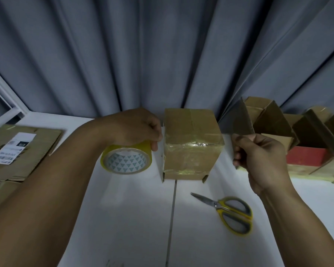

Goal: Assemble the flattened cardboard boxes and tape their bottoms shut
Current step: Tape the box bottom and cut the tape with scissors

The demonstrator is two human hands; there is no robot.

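Observation:
A small cardboard box (191,151) stands on the white table (133,209), its top and sides crossed with clear tape. To its left, my left hand (135,128) grips a roll of yellowish tape (126,160), held just above the table with the fingertips close to the box's left edge. On the other side of the box, my right hand (258,157) has its fingers curled round the near left edge of an open box (243,120) that stands first in a row; the hand hides most of that box.
Yellow-handled scissors (231,211) lie shut on the table in front of the box. Flattened cardboard (17,151) with a white label is stacked at the left. Several open boxes (307,147) line the right edge. A grey curtain (162,54) hangs behind.

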